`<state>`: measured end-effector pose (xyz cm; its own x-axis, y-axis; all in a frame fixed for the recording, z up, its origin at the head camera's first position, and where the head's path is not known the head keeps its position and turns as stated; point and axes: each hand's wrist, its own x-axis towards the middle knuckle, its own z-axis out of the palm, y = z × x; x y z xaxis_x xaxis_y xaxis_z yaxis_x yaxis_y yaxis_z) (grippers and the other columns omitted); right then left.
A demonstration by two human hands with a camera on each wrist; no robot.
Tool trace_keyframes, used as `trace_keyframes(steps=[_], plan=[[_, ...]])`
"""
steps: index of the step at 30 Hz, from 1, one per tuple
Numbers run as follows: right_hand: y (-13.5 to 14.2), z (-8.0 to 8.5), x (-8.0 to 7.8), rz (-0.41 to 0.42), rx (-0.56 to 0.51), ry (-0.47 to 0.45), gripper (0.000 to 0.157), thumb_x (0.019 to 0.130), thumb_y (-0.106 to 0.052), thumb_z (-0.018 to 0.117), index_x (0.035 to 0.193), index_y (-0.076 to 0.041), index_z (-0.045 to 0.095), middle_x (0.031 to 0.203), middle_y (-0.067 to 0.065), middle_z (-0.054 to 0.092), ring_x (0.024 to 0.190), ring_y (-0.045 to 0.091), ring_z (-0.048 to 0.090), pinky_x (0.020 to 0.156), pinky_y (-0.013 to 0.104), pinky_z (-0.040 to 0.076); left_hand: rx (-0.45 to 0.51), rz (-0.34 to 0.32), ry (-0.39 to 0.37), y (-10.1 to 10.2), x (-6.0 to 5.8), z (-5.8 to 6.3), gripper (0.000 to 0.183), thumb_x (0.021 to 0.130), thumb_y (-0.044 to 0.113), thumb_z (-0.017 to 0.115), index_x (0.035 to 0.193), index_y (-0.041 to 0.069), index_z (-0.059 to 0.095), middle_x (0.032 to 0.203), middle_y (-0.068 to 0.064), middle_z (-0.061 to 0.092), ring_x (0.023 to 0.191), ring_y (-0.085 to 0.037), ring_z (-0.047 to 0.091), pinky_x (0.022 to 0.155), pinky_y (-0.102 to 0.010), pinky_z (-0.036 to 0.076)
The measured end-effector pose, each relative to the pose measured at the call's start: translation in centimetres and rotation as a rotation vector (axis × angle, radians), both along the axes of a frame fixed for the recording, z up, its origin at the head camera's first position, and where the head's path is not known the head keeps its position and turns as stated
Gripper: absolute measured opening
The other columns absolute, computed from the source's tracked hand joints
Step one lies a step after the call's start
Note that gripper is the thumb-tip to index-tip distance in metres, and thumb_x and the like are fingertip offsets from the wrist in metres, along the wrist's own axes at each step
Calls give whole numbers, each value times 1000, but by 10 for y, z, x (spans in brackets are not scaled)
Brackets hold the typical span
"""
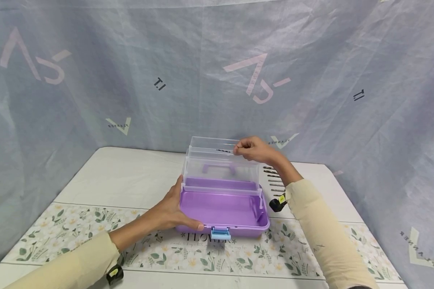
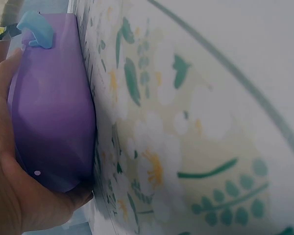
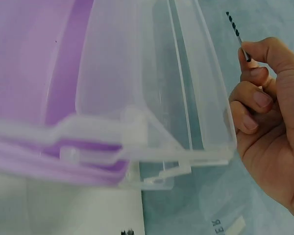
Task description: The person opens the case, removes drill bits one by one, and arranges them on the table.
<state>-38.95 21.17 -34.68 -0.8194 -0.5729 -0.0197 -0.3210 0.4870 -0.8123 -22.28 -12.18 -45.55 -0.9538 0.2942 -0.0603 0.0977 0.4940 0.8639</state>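
Observation:
A purple plastic storage box [image 1: 217, 206] stands with its clear tiered trays [image 1: 197, 174] raised at the back. My left hand [image 1: 170, 210] grips the box's front left corner, thumb along the front rim and fingers against the left side. Above the trays, my right hand [image 1: 254, 149] pinches a dark twist drill bit [image 3: 235, 30] by one end between thumb and index finger. The bit's fluted end points left, over the upper tray, in the head view. The other fingers of that hand are curled in toward the palm.
Several drill bits [image 1: 276, 185] lie in a row on the table, right of the box and partly behind my right forearm. A light blue latch [image 1: 220, 233] hangs on the box front. A flowered strip [image 1: 159, 257] crosses the white table; grey-blue cloth [image 1: 199, 96] rises behind.

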Motion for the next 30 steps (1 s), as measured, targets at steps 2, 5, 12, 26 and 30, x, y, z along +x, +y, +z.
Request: trace_keyframes(steps=[2, 5, 12, 26, 30], plan=[[6, 1, 1, -15, -4, -3, 30, 114, -13, 58, 123, 9, 76, 72, -8, 49, 65, 8, 37, 65, 23, 37, 0, -1, -5, 0, 0, 0, 182, 53, 49, 114, 182, 27, -13, 179, -24, 28, 152, -44, 51, 133, -77, 35], [17, 0, 1, -35, -3, 4, 30, 114, -14, 60, 122, 11, 75, 70, -9, 47, 65, 8, 38, 68, 25, 40, -7, -1, -11, 1, 0, 0, 183, 53, 50, 114, 182, 28, -14, 180, -24, 27, 153, -44, 51, 133, -76, 35], [47, -1, 7, -62, 14, 13, 28, 114, -17, 62, 114, 8, 75, 73, -6, 47, 68, 9, 39, 74, 28, 45, -46, 6, -25, 0, 2, 2, 183, 56, 52, 113, 181, 22, -17, 184, -27, 19, 159, -49, 45, 132, -79, 33], [104, -12, 27, -87, 53, 28, 26, 116, -16, 60, 117, 3, 78, 68, -6, 46, 64, 7, 41, 77, 28, 50, 8, -9, -1, -1, 1, 3, 180, 55, 47, 114, 182, 28, -13, 174, -24, 35, 144, -42, 57, 130, -76, 40], [120, -17, 34, -94, 70, 5, 26, 117, -18, 60, 115, 1, 78, 69, -5, 45, 65, 8, 41, 77, 29, 50, -18, 4, -20, -1, 1, 2, 182, 55, 49, 114, 182, 26, -14, 180, -26, 27, 152, -46, 51, 132, -77, 37]])
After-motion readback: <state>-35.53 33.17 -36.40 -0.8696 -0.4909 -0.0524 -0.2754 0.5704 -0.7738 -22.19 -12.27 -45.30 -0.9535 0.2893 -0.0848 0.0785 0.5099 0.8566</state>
